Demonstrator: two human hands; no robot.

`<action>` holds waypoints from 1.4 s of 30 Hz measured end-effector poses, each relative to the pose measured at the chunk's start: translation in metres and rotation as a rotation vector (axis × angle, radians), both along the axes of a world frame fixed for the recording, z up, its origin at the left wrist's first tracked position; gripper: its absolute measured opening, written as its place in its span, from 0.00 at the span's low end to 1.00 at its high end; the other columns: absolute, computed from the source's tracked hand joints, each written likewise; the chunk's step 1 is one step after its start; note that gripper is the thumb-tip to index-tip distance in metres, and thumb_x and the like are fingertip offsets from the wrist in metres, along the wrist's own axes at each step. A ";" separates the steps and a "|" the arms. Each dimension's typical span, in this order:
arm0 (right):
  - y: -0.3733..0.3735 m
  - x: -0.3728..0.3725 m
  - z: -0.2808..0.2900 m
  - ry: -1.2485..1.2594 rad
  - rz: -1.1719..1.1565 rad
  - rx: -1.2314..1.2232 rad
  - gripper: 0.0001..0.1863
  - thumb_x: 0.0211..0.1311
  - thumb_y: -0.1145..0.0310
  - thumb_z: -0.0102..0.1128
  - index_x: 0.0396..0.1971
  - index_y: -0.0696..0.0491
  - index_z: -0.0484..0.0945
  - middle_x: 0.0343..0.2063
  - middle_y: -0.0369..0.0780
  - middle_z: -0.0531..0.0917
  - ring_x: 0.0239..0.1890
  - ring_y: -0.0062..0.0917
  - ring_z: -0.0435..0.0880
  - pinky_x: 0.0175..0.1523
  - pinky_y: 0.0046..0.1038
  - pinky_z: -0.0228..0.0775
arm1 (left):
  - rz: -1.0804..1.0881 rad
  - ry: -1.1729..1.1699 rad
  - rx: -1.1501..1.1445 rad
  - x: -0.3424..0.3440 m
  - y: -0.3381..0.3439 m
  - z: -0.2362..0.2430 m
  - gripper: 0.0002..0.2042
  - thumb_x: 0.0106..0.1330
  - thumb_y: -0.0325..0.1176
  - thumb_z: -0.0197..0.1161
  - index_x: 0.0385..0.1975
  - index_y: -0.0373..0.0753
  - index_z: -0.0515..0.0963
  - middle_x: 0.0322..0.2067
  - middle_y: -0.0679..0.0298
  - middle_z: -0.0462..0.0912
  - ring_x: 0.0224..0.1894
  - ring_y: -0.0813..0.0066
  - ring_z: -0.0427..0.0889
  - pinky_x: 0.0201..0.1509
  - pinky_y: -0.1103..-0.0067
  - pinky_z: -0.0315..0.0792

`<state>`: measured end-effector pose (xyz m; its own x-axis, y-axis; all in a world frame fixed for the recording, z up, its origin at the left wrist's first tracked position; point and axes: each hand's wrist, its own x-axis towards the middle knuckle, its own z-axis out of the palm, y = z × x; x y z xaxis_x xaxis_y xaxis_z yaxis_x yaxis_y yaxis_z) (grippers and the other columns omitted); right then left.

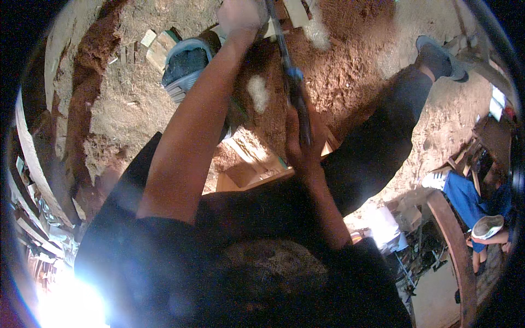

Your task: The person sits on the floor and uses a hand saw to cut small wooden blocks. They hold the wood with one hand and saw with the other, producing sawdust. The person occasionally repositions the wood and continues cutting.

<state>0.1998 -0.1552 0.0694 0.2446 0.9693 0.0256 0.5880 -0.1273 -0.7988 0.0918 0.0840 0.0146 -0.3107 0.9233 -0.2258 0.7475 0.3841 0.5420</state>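
Note:
My right hand is closed round the dark handle of a long, thin tool. A blue part sits just above the grip, and the narrow shaft runs up past the top edge; its kind is unclear. At the top, my left hand is smeared by motion, close to the tool's far part. Whether it grips anything cannot be made out. Pale wood pieces lie beside the shaft. Below my right hand, a wooden board or box edge shows in front of my lap.
A grey-blue, shoe-shaped thing rests left of my forearm, near wood offcuts. My right leg stretches out to a sandalled foot. Another person in blue trousers sits at the right, beyond a curved brown beam. Reddish dirt covers the ground.

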 end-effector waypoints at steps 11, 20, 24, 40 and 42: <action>-0.013 0.015 -0.018 0.034 0.036 0.024 0.12 0.75 0.63 0.58 0.41 0.58 0.80 0.22 0.37 0.77 0.25 0.20 0.74 0.29 0.30 0.67 | -0.011 -0.029 0.064 -0.003 0.000 -0.002 0.18 0.73 0.43 0.52 0.46 0.32 0.76 0.39 0.35 0.83 0.45 0.37 0.84 0.49 0.52 0.76; 0.041 0.001 0.034 0.190 0.000 -0.160 0.14 0.74 0.62 0.58 0.47 0.58 0.80 0.21 0.37 0.76 0.24 0.19 0.72 0.29 0.28 0.67 | -0.027 0.010 0.102 -0.003 0.000 -0.013 0.17 0.72 0.41 0.52 0.47 0.32 0.75 0.36 0.36 0.84 0.42 0.38 0.85 0.47 0.52 0.77; 0.002 0.014 0.022 0.122 0.074 -0.105 0.20 0.73 0.65 0.59 0.59 0.60 0.77 0.28 0.42 0.83 0.29 0.25 0.82 0.34 0.31 0.74 | 0.001 0.048 0.079 -0.006 -0.003 -0.019 0.16 0.72 0.40 0.52 0.49 0.33 0.75 0.34 0.38 0.85 0.39 0.38 0.86 0.44 0.52 0.78; 0.070 -0.009 0.041 0.270 0.061 -0.173 0.19 0.74 0.67 0.57 0.60 0.57 0.75 0.33 0.48 0.85 0.33 0.28 0.87 0.39 0.32 0.78 | -0.022 0.022 0.055 -0.008 0.000 -0.023 0.19 0.69 0.38 0.55 0.54 0.32 0.74 0.38 0.38 0.85 0.41 0.37 0.85 0.44 0.53 0.79; 0.058 -0.008 0.045 0.252 0.062 -0.173 0.18 0.74 0.67 0.56 0.59 0.57 0.76 0.34 0.48 0.86 0.34 0.28 0.87 0.40 0.32 0.78 | -0.049 0.014 0.114 -0.012 0.003 -0.032 0.19 0.69 0.38 0.55 0.54 0.32 0.74 0.37 0.38 0.85 0.42 0.38 0.85 0.45 0.54 0.79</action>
